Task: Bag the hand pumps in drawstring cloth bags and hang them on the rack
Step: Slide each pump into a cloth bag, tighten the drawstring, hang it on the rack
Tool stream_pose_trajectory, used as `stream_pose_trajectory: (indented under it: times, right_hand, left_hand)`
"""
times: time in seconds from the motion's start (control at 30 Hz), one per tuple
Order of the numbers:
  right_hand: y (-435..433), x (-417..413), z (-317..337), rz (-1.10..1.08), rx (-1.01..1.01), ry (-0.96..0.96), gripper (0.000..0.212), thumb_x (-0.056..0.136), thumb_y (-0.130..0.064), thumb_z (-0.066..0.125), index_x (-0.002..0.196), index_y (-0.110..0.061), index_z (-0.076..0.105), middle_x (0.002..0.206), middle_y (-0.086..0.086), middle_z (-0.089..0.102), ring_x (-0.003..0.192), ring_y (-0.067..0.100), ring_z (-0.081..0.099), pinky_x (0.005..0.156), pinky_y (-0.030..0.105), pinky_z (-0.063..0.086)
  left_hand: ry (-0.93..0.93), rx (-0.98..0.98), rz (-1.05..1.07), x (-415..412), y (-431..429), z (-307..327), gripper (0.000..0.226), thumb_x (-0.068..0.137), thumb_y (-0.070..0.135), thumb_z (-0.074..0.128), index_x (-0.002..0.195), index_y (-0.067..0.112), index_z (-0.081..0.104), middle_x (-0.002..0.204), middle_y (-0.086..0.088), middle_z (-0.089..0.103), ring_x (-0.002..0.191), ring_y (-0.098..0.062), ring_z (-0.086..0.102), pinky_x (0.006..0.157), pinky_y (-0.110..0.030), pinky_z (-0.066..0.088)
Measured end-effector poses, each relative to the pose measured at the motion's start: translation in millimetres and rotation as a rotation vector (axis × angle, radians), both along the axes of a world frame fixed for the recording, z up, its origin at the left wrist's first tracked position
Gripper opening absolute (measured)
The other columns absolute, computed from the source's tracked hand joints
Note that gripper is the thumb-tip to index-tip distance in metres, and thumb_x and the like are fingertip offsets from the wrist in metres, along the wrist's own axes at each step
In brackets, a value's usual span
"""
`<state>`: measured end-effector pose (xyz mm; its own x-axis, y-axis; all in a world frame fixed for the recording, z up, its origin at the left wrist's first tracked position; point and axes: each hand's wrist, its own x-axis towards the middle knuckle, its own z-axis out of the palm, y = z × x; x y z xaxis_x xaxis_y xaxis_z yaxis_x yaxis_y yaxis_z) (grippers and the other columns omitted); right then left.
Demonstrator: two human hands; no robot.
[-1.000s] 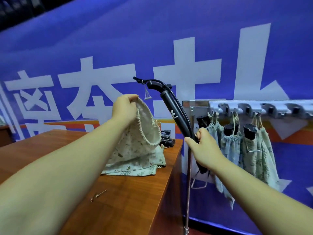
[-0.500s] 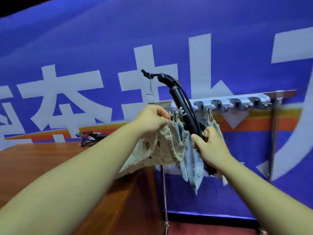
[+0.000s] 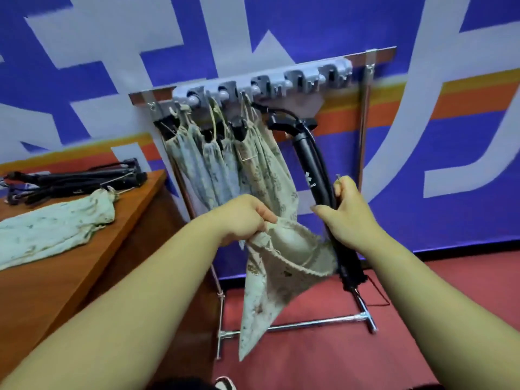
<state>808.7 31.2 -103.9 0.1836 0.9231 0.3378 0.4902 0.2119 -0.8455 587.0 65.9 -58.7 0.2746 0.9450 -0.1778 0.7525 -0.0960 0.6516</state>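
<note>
My right hand (image 3: 347,212) grips the barrel of a black hand pump (image 3: 312,167), held upright with its handle near the rack's hooks and its foot hanging just outside the bag's rim. My left hand (image 3: 243,216) pinches the rim of an open floral drawstring bag (image 3: 270,280), which hangs down beside the pump. The rack (image 3: 264,83) is a grey hook strip on a chrome frame. Three bagged pumps (image 3: 225,153) hang from its left hooks.
A wooden table (image 3: 84,249) stands at the left with several black pumps (image 3: 73,180) and a spare cloth bag (image 3: 53,223) on it. The rack's chrome base bar (image 3: 309,323) lies on red floor. A blue banner wall is behind.
My view has dropped and swung right toward the rack. Both hands have come down in front of the rack, and the bag now hangs open below my left hand with the pump's foot at its rim.
</note>
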Motion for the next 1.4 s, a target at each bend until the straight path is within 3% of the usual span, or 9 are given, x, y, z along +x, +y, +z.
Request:
stream_pose_trajectory:
  times: [0.13,0.23,0.4,0.5,0.67,0.8,1.0,1.17,1.4]
  right_hand:
    - [3,5,-47,0.071,-0.074,0.028,0.043,0.081,-0.001,0.061,0.082,-0.025,0.026,0.068,-0.024,0.053,0.073,0.022,0.065,0.057,0.032,0.041]
    - [8,3,-77,0.124,-0.121,0.018,0.037,0.082,0.002,0.054,0.088,-0.021,0.027,0.08,-0.014,0.057,0.097,0.023,0.071,0.059,0.034,0.046]
    - [19,1,-127,0.107,-0.15,-0.015,0.039,0.074,-0.005,0.055,0.08,-0.031,0.026,0.078,-0.005,0.049,0.078,0.03,0.06,0.061,0.042,0.041]
    - [20,-4,-154,0.033,-0.12,0.016,0.049,0.077,-0.001,0.064,0.074,-0.039,0.034,0.067,-0.013,0.043,0.061,0.013,0.037,0.057,0.024,0.033]
    - [24,-12,-171,-0.093,-0.057,0.0,0.044,0.082,-0.013,0.077,0.076,-0.015,0.034,0.068,-0.008,0.033,0.059,0.007,0.032,0.056,0.018,0.031]
    - [24,-17,-173,-0.077,-0.085,0.065,0.053,0.08,-0.003,0.075,0.069,-0.026,0.029,0.061,-0.014,0.034,0.055,0.005,0.031,0.054,0.017,0.031]
    - [24,-23,-173,-0.046,-0.136,0.119,0.048,0.074,0.0,0.069,0.072,-0.025,0.027,0.079,0.026,0.05,0.067,0.032,0.05,0.06,0.039,0.039]
    - [18,-25,-168,-0.107,-0.024,0.157,0.05,0.076,0.006,0.067,0.069,-0.023,0.026,0.061,-0.013,0.03,0.056,0.009,0.025,0.051,0.021,0.024]
    - [10,-5,-154,0.024,-0.054,0.127,0.054,0.08,-0.009,0.077,0.073,-0.021,0.025,0.069,-0.006,0.029,0.063,0.013,0.028,0.057,0.026,0.025]
  left_hand:
    - [-0.163,-0.008,0.119,6,-2,-68,0.022,0.089,-0.004,0.068,0.094,0.015,0.078,0.056,0.012,0.068,0.046,0.003,0.055,0.05,-0.011,0.042]
    - [-0.22,0.039,0.231,-2,4,-111,0.027,0.084,0.0,0.072,0.078,0.026,0.078,0.059,0.011,0.071,0.064,-0.01,0.064,0.064,-0.021,0.049]
    - [-0.106,-0.058,0.155,-24,16,-178,0.032,0.088,0.001,0.062,0.083,0.028,0.079,0.068,0.009,0.072,0.058,-0.008,0.059,0.06,-0.021,0.046]
    - [-0.066,-0.162,0.116,-38,18,-213,0.031,0.093,0.002,0.06,0.112,0.02,0.078,0.09,0.002,0.077,0.066,-0.001,0.062,0.061,-0.013,0.046]
    - [-0.192,-0.23,0.143,-59,21,-255,0.046,0.086,0.002,0.065,0.126,0.025,0.073,0.127,0.009,0.071,0.115,-0.004,0.066,0.104,-0.027,0.051]
    - [-0.313,-0.247,0.225,-64,33,-257,0.049,0.07,0.02,0.07,0.113,0.042,0.076,0.112,0.004,0.078,0.102,-0.02,0.073,0.103,-0.049,0.054]
    - [-0.338,-0.21,0.239,-63,31,-257,0.049,0.08,0.011,0.075,0.123,0.034,0.072,0.111,-0.012,0.076,0.08,-0.013,0.063,0.08,-0.032,0.05]
    - [-0.372,-0.16,0.281,-60,34,-254,0.042,0.084,0.0,0.074,0.118,0.024,0.075,0.1,0.003,0.076,0.076,-0.008,0.066,0.074,-0.02,0.052]
    - [-0.375,-0.127,0.337,-64,36,-257,0.038,0.081,-0.001,0.074,0.093,0.035,0.078,0.099,0.002,0.079,0.096,-0.022,0.076,0.095,-0.046,0.06]
